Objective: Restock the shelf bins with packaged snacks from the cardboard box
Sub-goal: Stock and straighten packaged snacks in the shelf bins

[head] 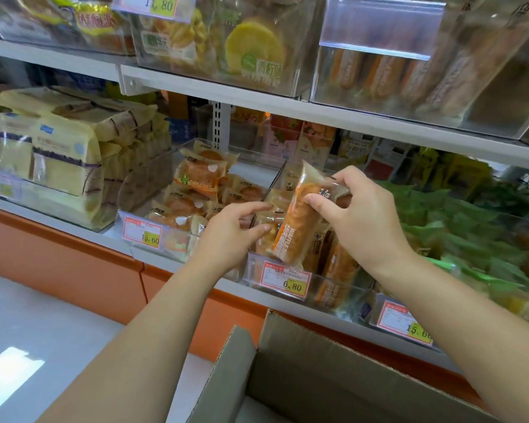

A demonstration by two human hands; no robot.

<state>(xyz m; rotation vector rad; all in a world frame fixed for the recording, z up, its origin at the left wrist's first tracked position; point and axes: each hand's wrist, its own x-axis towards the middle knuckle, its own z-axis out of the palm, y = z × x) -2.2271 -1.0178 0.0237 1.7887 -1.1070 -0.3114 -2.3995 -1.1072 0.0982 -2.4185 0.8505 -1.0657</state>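
Right hand pinches the waffle pack, tilted over the clear bin rim. Left hand sits loose-fingered just left of it, with the open cardboard box near, below.

On the lower shelf the middle bin, with a packet held over it, stands between the cake bin on its left and another bin on its right, under the upper shelf, while the cardboard box sits open below, in front of both.
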